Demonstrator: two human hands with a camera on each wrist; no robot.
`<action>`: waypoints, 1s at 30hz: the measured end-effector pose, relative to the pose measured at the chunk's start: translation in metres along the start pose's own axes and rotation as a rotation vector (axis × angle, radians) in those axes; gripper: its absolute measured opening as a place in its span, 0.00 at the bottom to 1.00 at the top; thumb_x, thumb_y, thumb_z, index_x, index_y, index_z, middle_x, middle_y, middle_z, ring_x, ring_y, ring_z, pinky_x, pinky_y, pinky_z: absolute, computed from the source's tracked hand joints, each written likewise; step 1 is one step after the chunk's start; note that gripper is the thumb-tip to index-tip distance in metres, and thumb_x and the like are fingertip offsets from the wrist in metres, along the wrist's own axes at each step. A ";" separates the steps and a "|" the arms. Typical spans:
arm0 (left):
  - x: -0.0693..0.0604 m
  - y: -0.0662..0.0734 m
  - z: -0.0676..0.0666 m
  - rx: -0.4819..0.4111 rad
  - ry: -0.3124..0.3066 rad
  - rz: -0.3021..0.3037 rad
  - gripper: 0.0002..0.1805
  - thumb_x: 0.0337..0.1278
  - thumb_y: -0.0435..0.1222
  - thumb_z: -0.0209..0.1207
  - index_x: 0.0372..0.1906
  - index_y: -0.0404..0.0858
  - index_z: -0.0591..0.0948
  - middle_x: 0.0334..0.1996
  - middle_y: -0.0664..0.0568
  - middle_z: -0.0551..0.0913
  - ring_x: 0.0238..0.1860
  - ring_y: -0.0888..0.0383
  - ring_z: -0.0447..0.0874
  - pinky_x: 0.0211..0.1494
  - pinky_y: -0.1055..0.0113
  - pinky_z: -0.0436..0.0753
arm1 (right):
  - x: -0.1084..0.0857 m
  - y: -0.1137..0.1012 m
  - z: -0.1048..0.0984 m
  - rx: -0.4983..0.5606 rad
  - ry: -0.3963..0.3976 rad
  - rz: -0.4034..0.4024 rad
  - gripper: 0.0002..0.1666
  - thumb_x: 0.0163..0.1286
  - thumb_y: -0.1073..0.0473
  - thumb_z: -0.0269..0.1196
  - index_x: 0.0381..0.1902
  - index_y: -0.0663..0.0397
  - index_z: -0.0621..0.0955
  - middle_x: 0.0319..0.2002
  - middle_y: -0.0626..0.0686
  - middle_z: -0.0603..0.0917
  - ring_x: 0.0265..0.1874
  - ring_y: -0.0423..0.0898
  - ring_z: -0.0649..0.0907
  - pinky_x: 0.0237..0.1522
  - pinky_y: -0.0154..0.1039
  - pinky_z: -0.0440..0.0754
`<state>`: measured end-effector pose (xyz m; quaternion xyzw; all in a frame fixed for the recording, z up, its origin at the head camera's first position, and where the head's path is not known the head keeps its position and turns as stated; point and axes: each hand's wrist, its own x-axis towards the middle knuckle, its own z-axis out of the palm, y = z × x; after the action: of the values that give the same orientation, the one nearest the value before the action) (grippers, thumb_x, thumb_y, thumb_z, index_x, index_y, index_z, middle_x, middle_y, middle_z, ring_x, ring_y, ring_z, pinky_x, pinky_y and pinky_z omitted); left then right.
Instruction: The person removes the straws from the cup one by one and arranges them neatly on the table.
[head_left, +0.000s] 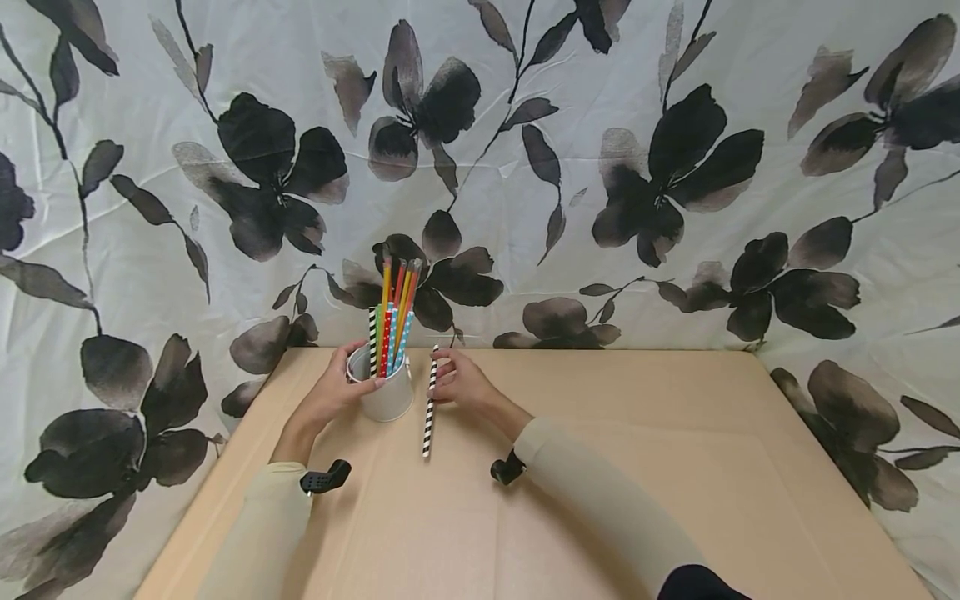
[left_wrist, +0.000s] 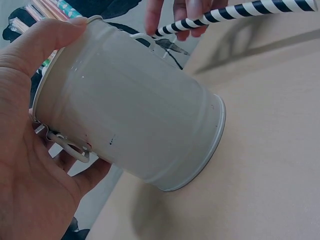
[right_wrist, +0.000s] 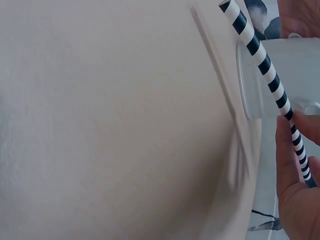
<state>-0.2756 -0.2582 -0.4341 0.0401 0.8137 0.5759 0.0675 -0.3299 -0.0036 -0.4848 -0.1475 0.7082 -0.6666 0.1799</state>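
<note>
A small white metal bucket [head_left: 387, 402] stands tilted at the back of the table, held at its rim by my left hand [head_left: 335, 392]. In the left wrist view the thumb lies on the bucket's [left_wrist: 125, 100] rim, with fingers around the far side. Inside are orange and yellow pencils [head_left: 408, 287] and dotted and striped paper straws [head_left: 386, 342]. Just right of the bucket, my right hand [head_left: 465, 383] pinches a black-and-white striped paper straw [head_left: 429, 417] near its upper end. In the right wrist view, thumb and fingers grip that straw [right_wrist: 270, 75], its free end pointing away.
The light brown tabletop [head_left: 637, 467] extends to the front and right of the hands. Behind its back edge hangs a white cloth [head_left: 540, 267] with dark flowers. Black wrist cameras [head_left: 326, 477] sit on both forearms.
</note>
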 end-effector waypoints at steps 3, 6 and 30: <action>-0.003 0.005 0.001 0.003 0.002 -0.005 0.51 0.63 0.34 0.67 0.79 0.34 0.45 0.76 0.31 0.48 0.78 0.34 0.48 0.77 0.39 0.52 | -0.001 0.001 0.003 0.001 -0.001 0.021 0.44 0.55 0.83 0.68 0.69 0.62 0.69 0.47 0.62 0.74 0.35 0.46 0.82 0.39 0.44 0.88; -0.001 0.001 0.001 0.008 0.008 0.001 0.52 0.62 0.35 0.67 0.79 0.35 0.45 0.76 0.31 0.49 0.77 0.34 0.48 0.77 0.38 0.52 | -0.002 0.002 0.006 -0.028 -0.007 0.040 0.44 0.55 0.82 0.69 0.69 0.62 0.69 0.46 0.62 0.74 0.35 0.46 0.82 0.39 0.43 0.88; -0.003 0.004 0.003 0.006 0.017 -0.002 0.52 0.61 0.35 0.69 0.79 0.35 0.46 0.76 0.32 0.50 0.77 0.34 0.49 0.77 0.38 0.51 | -0.006 0.013 0.015 -0.416 0.004 0.054 0.38 0.56 0.67 0.77 0.64 0.59 0.75 0.41 0.56 0.82 0.36 0.46 0.78 0.38 0.36 0.75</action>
<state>-0.2726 -0.2546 -0.4309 0.0345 0.8160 0.5738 0.0614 -0.3173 -0.0136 -0.4978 -0.1611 0.8345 -0.5014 0.1619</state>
